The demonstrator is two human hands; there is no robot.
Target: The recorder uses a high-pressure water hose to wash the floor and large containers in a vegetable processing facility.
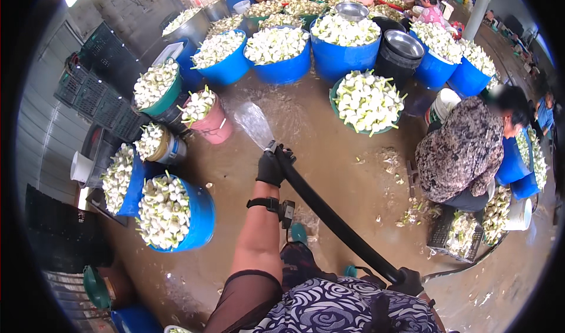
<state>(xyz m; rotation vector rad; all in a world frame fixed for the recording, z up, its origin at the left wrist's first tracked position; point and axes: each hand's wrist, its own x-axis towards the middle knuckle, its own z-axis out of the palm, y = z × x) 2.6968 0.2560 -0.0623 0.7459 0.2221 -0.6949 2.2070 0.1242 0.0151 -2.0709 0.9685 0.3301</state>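
Note:
A thick black hose (338, 222) runs diagonally across my front. My left hand (272, 166), in a black glove, is closed around its front end, where water (253, 123) sprays out ahead onto the wet brown floor (282, 112). Lower right, my right hand (407, 283), also black-gloved, grips the hose near my hip; its fingers are partly hidden. Beyond the spray, to its left, stands a pink bucket (216, 123) heaped with white, green-stemmed bulbs (199, 105) that look like garlic. A blue tub (203, 215) of the same bulbs stands left of my left forearm.
Blue tubs (347, 59) piled with bulbs line the far side. A green tub (335, 100) stands right of centre. At the right a person in a patterned top (450, 150) bends beside a black crate (438, 236). Scraps (412, 212) litter the floor. Dark crates (97, 95) stack at left.

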